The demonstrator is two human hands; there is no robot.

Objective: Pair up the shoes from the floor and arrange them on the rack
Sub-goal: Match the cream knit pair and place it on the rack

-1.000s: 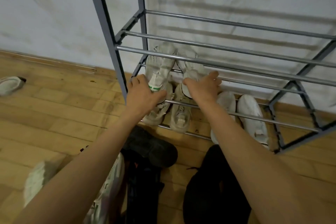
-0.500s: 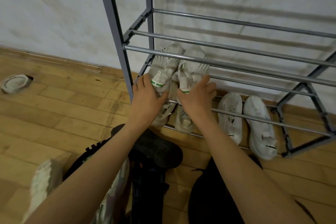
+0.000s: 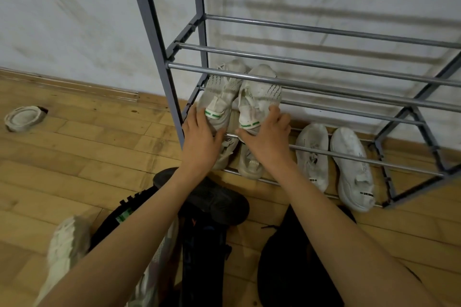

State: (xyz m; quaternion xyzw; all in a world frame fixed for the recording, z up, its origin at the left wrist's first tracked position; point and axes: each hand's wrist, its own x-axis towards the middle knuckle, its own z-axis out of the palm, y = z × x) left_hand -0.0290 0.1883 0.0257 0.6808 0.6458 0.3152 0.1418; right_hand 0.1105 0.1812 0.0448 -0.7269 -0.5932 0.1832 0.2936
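Both hands are on the pair right now. L hand (image 3: 199, 139) has its fingers curled round the heel of the left off-white knit sneaker (image 3: 220, 92), and R hand (image 3: 267, 139) is wrapped the same way round the heel of the right off-white knit sneaker (image 3: 259, 97). So both are clamped on, one shoe each.

The two sit side by side, touching, at the L end of the middle tier of the grey metal tube rack (image 3: 153, 40). Toes point at the back rails, heels are at the front rail. The uppers are a ribbed mesh knit w/ rounded toes. Each has a white heel tab w/ green lettering, too small to read.

Open rail runs from the pair to the R end of that tier. The tier above is just three round tubes, close over the toes.

On the bottom tier, directly under the held pair, is a beige lace-up pair (image 3: 249, 164). Towards the R end is a smooth white slip-on pair (image 3: 351, 169) w/ black print near the heels, which I think is words but can't make out.

On the wood plank floor (image 3: 87, 157) in front of the rack there's a matte black shoe (image 3: 217, 199) and a pale chunky-soled shoe (image 3: 67, 239). Another pale shoe lying sole-up (image 3: 23, 118) is well off to the L. White scuffed wall (image 3: 74, 20) sits behind the rack.
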